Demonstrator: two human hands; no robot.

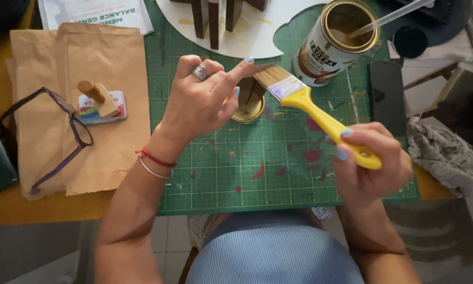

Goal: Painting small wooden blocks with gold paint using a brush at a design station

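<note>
My right hand (370, 165) grips the yellow handle of a flat paintbrush (310, 108), whose bristles point up and left. My left hand (205, 97), with a ring and wrist bands, holds a small dark brown wooden piece (252, 87) at the bristle tips, above a round gold lid (248, 111). An open tin of brown paint (333, 42) with a stick in it stands just behind the brush. All of this lies over a green cutting mat (278, 163) stained with paint.
Brown paper bags (79, 94) at left carry a wooden stamp (97, 97) on a small tin and purple glasses (63, 137). Dark wooden pieces stand on a white sheet (247, 37) at the back. A black phone (388, 97) and grey rag (444, 155) lie right.
</note>
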